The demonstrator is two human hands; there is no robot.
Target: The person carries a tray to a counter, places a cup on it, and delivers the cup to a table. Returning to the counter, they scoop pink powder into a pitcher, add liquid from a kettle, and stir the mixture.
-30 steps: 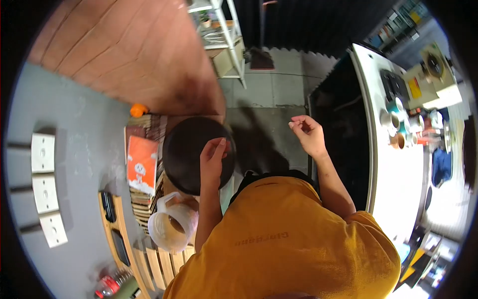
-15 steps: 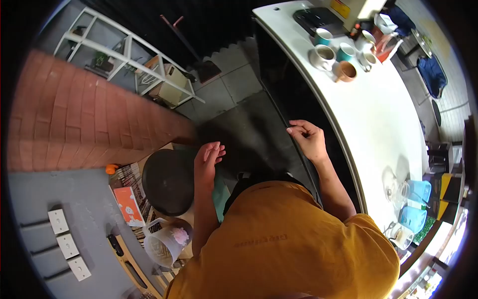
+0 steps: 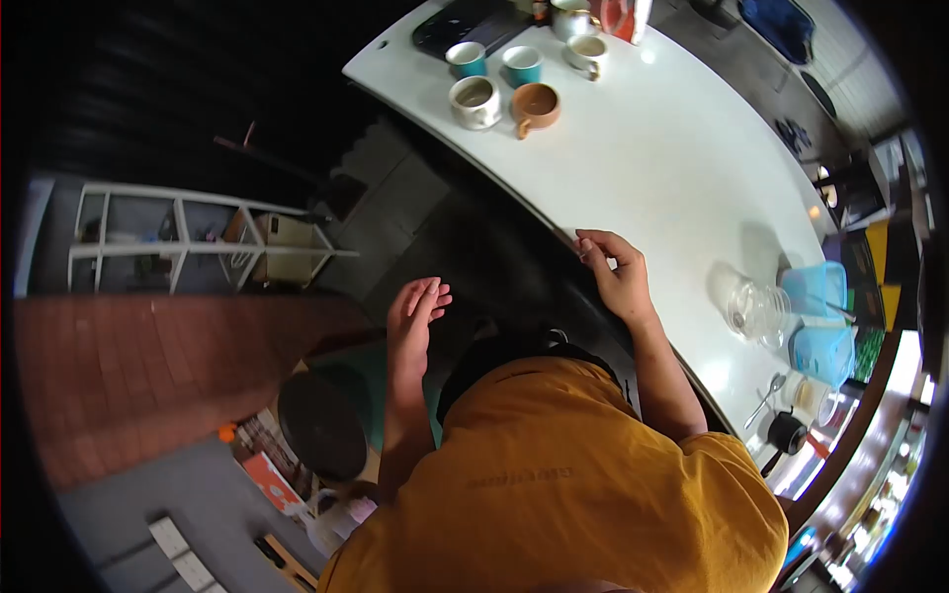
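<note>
My left hand hovers over the dark floor, its fingers loosely bent and holding nothing. My right hand is beside the edge of the white counter, thumb and forefinger near each other with a gap behind them and nothing visible between them. Toward the far end of the counter stand a brown cup, a white mug, two teal cups and another white cup.
At the counter's right are clear plastic cups, blue containers, a spoon and a small black pitcher. A round black stool seat is at my left, near a brick wall and white shelf frame.
My view has turned rightward, so the counter and cups now sit further left and the brick wall lower. Both hands keep nearly the same pose; the right now overlaps the counter's edge.
</note>
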